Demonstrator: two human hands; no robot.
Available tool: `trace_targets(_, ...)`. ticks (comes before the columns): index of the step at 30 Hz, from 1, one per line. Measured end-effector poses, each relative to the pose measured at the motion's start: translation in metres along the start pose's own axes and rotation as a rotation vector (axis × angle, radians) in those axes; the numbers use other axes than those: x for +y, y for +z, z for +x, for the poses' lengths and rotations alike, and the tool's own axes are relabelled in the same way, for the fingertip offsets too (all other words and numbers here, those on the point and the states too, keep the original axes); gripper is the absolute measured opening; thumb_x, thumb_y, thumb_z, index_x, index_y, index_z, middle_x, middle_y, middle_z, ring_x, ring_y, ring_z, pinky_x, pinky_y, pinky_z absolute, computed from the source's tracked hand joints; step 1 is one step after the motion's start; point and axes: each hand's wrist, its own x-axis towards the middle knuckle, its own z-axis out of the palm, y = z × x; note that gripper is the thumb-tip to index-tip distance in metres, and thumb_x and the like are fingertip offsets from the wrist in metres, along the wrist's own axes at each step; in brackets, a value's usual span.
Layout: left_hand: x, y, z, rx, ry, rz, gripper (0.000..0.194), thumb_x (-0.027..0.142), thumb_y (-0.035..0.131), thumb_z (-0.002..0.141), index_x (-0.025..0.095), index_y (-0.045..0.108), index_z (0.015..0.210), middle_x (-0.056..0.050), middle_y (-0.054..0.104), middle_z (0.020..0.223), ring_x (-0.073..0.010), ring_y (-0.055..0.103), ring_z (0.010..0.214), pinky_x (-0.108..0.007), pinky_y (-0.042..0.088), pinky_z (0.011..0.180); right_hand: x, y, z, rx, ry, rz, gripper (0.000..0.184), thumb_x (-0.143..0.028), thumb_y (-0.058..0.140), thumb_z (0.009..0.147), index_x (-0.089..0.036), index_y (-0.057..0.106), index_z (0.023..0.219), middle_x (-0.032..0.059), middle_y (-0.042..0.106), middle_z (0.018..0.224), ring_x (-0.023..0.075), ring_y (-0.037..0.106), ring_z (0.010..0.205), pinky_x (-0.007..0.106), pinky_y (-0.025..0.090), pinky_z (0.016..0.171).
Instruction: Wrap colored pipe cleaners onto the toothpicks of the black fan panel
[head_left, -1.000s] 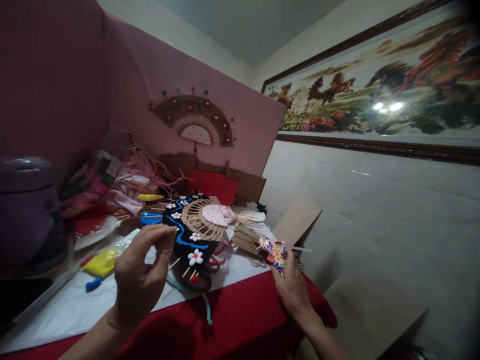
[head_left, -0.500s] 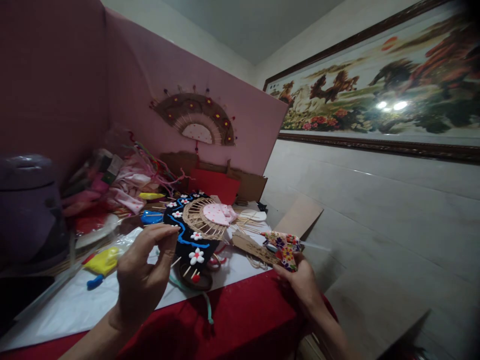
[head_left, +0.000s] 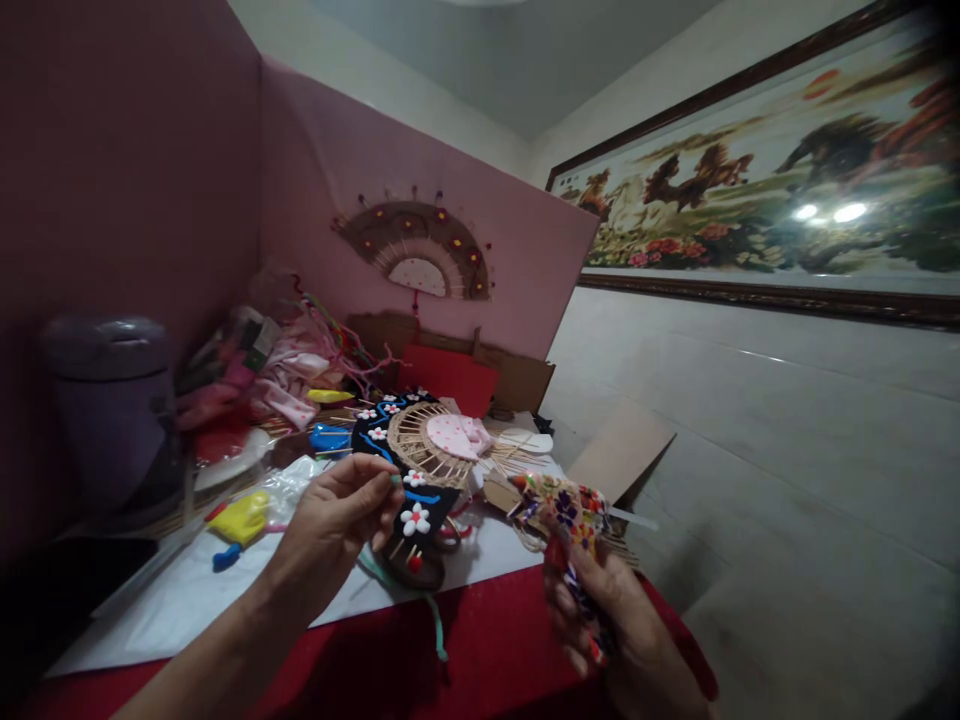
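- Largest in your view, a pink panel [head_left: 525, 260] stands behind everything, with a brown fan [head_left: 426, 224] against its face.
- Up to your right, the framed picture [head_left: 750, 195] of horses hangs on the tiled wall.
- Below, red cloth [head_left: 495, 630] covers the near edge, and a white sheet [head_left: 180, 610] lies over it.
- Over on your left, a purple canister [head_left: 112, 430] stands near the pile of pink fabric.
- And here's the black fan [head_left: 401, 440], lying face up in front of you, white flowers and a blue line across it, a pink dotted piece at its centre.
- Your right hand [head_left: 622, 590] is wrapped firmly around the handle of the flowered glue gun [head_left: 566, 505], just right of the fan, nozzle pointing left.
- Your left hand [head_left: 341, 520] has thumb and fingertips pinched together before the fan; whether they touch it, I can't tell.
- Left of that hand, a yellow packet [head_left: 244, 518] lies over the sheet.
- Smallest, a greenish bit [head_left: 395, 481] shows in that left pinch, too tiny to identify.
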Motion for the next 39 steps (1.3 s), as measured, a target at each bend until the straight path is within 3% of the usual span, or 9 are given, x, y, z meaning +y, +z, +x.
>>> trace_targets(3,0.002,0.001,-0.002,-0.059,-0.093,-0.081,0.017,0.022,0.075,0.064,0.016,0.063,0.075,-0.001,0.063,0.062,-0.0067,0.051,0.048,-0.014,0.038,0.040,-0.004,0.017,-0.004,-0.046,0.015,-0.173,0.039,-0.050,0.061,0.077,-0.013,0.053,0.066,-0.0027,0.048,0.052,0.0035,0.038,0.037,0.016,0.030,0.036)
trace_targets(5,0.004,0.001,-0.003,-0.096,-0.115,-0.098,0.014,0.020,0.074,0.066,0.015,0.063,0.075,-0.002,0.064,0.065,-0.0069,0.053,0.051,-0.014,0.041,0.043,-0.004,0.025,-0.006,-0.049,0.002,-0.240,0.038,-0.049,0.064,0.074,-0.012,0.056,0.070,-0.0033,0.048,0.050,0.0034,0.037,0.037,0.016,0.027,0.036)
trace_targets(8,0.005,0.001,-0.005,-0.112,-0.100,-0.082,0.011,0.018,0.072,0.068,0.015,0.065,0.077,-0.002,0.065,0.069,-0.0075,0.056,0.057,-0.015,0.043,0.049,0.001,0.033,-0.008,0.034,-0.019,-0.271,0.039,-0.050,0.069,0.068,-0.014,0.058,0.081,-0.0037,0.050,0.053,0.0049,0.037,0.038,0.018,0.028,0.036)
trace_targets(14,0.000,0.001,-0.004,-0.119,-0.010,0.046,0.016,0.020,0.074,0.065,0.014,0.068,0.079,-0.001,0.065,0.062,-0.0069,0.053,0.050,-0.017,0.042,0.047,0.010,0.045,-0.011,0.136,0.027,-0.300,0.036,-0.050,0.071,0.066,-0.016,0.063,0.075,-0.0014,0.054,0.053,0.0096,0.044,0.042,0.021,0.035,0.039)
trace_targets(19,-0.006,0.003,-0.003,-0.104,0.025,0.139,0.017,0.022,0.074,0.065,0.015,0.067,0.080,0.001,0.062,0.054,-0.0070,0.052,0.046,-0.018,0.042,0.046,0.005,0.052,-0.012,0.268,-0.091,-0.328,0.036,-0.043,0.077,0.060,-0.020,0.068,0.086,0.0027,0.063,0.071,0.0181,0.057,0.063,0.025,0.045,0.052)
trace_targets(27,-0.008,0.004,-0.004,-0.132,0.018,0.213,0.016,0.022,0.074,0.066,0.014,0.066,0.078,0.001,0.064,0.062,-0.0068,0.053,0.046,-0.018,0.043,0.044,0.010,0.058,-0.007,0.112,-0.058,-0.293,0.037,-0.044,0.070,0.069,-0.018,0.069,0.095,-0.0036,0.050,0.047,0.0117,0.046,0.044,0.023,0.040,0.044)
trace_targets(31,-0.007,0.007,-0.006,-0.202,-0.025,0.214,0.016,0.024,0.073,0.067,0.014,0.065,0.077,0.000,0.064,0.060,-0.0078,0.053,0.044,-0.020,0.044,0.045,0.007,0.064,0.000,0.077,-0.121,-0.253,0.035,-0.043,0.072,0.065,-0.017,0.070,0.088,-0.0013,0.055,0.049,0.0155,0.052,0.049,0.026,0.045,0.047)
trace_targets(36,-0.013,0.009,-0.011,-0.357,-0.114,0.250,0.014,0.024,0.071,0.069,0.014,0.067,0.078,0.000,0.061,0.060,-0.0094,0.054,0.051,-0.020,0.043,0.050,0.008,0.073,0.009,0.235,-0.148,-0.212,0.029,-0.038,0.074,0.063,-0.017,0.067,0.082,0.0039,0.067,0.076,0.0204,0.061,0.068,0.028,0.050,0.058)
trace_targets(39,-0.017,0.010,-0.014,-0.396,-0.138,0.226,0.014,0.024,0.071,0.069,0.014,0.066,0.078,-0.001,0.061,0.064,-0.0094,0.053,0.054,-0.020,0.042,0.050,0.016,0.077,0.012,0.270,-0.136,-0.175,0.027,-0.037,0.075,0.061,-0.018,0.064,0.077,0.0020,0.066,0.073,0.0190,0.061,0.067,0.024,0.048,0.050)
